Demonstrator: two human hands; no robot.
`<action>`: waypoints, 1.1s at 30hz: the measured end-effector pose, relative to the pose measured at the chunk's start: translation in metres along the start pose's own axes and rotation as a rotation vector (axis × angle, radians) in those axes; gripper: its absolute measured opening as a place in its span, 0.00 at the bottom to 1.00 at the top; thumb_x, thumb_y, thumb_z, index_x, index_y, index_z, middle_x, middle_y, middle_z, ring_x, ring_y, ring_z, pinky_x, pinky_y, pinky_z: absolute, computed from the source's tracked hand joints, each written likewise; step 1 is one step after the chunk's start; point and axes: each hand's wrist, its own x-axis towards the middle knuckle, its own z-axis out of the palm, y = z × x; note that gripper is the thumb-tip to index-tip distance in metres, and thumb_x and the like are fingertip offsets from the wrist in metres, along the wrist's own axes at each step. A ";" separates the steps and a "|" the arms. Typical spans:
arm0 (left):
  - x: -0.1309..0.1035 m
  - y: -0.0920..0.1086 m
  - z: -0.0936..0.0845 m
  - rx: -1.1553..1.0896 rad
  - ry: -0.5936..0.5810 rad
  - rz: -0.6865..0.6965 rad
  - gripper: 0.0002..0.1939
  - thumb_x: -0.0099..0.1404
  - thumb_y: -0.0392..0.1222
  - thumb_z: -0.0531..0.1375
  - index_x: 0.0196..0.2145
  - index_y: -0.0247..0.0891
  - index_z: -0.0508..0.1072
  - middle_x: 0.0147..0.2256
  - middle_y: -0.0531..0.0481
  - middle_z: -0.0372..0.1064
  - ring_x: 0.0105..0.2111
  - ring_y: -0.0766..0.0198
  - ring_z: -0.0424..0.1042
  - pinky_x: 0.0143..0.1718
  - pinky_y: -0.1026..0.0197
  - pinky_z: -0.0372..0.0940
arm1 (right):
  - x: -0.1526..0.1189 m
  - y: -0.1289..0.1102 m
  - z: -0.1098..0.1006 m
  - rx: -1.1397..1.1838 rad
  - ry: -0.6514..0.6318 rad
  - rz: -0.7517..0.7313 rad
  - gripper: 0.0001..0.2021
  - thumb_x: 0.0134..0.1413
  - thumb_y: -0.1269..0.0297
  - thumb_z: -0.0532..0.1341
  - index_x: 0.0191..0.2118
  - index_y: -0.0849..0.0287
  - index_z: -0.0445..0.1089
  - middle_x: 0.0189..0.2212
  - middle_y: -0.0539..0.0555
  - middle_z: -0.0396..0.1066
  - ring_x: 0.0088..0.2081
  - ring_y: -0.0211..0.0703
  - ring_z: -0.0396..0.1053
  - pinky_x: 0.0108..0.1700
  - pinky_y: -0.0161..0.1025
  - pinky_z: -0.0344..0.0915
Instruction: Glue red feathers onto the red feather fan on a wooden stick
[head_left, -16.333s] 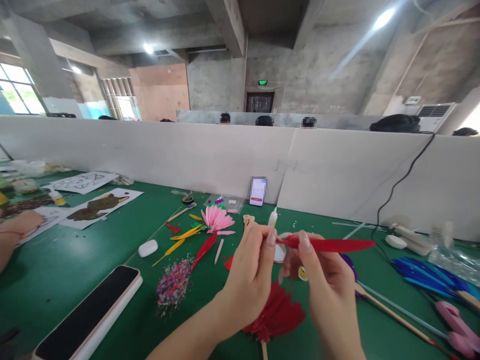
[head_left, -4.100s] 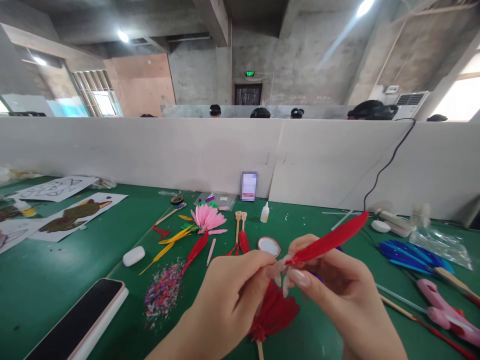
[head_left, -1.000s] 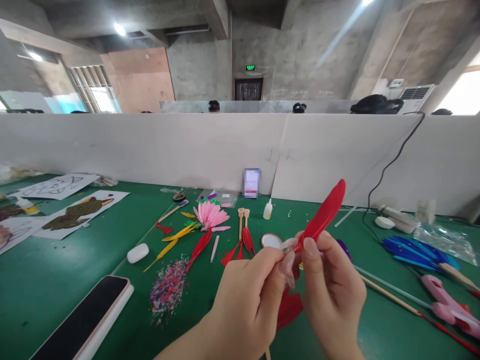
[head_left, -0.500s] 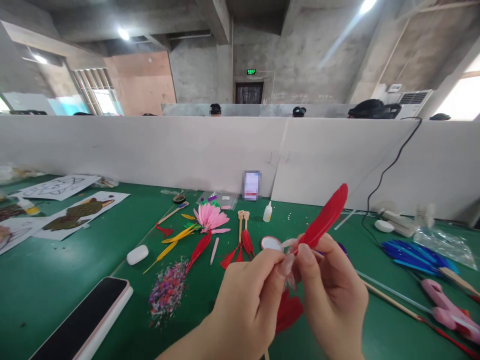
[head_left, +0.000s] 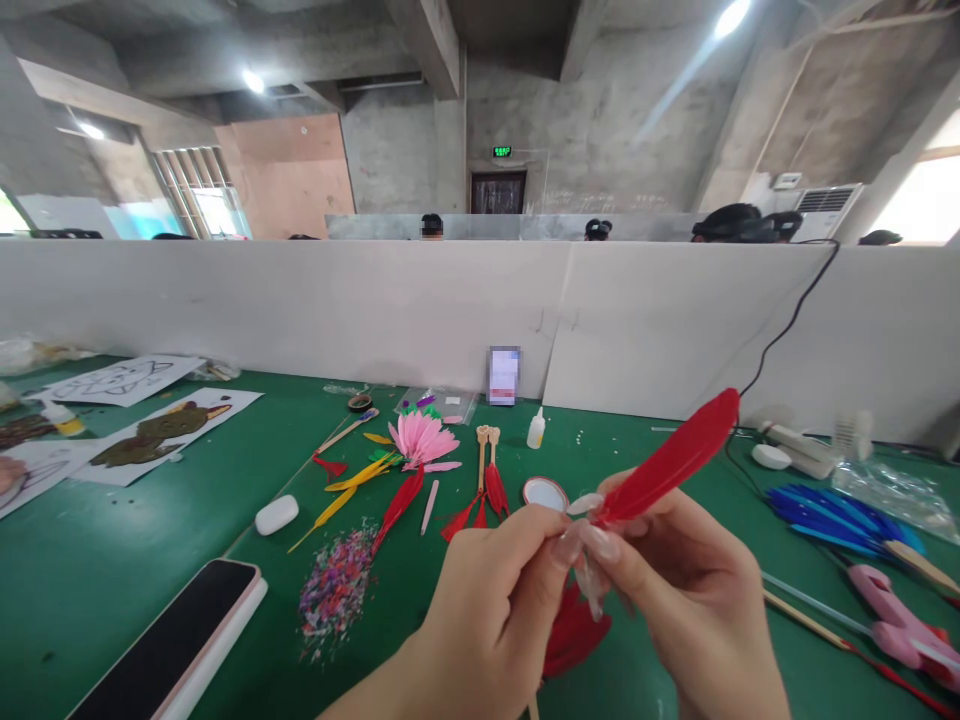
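Note:
Both of my hands meet right of centre, pinched together at the lower end of a red feather [head_left: 675, 455]. My right hand [head_left: 690, 570] holds the feather between thumb and fingers, its tip slanting up to the right. My left hand [head_left: 495, 600] pinches at the quill end, where the fingertips hide the exact grip. A pale, translucent scrap [head_left: 589, 585] hangs below the fingertips, and a whitish piece [head_left: 585, 503] sticks out above them. Under my hands lies a bunch of red feathers [head_left: 576, 632], partly hidden, with a wooden stick below it.
On the green table [head_left: 247, 440] lie a phone [head_left: 169, 640], a white case [head_left: 277, 515], coloured shreds [head_left: 337, 580], pink feathers [head_left: 421, 438], a glue bottle [head_left: 536, 430], a round white lid [head_left: 545, 493], blue feathers [head_left: 832, 518] and a pink glue gun [head_left: 892, 620]. A white partition [head_left: 300, 310] stands behind.
The red feather has tilted lower and shifted right with my right hand, which has turned outward. The translucent scrap below my fingertips shows more. My left hand stays nearly in place.

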 end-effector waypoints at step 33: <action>0.002 0.005 0.000 0.045 -0.008 0.034 0.14 0.72 0.38 0.48 0.28 0.37 0.63 0.18 0.60 0.54 0.16 0.75 0.53 0.18 0.69 0.49 | 0.006 0.007 -0.001 0.490 -0.217 0.308 0.05 0.42 0.63 0.73 0.27 0.54 0.78 0.23 0.48 0.70 0.23 0.33 0.65 0.24 0.28 0.64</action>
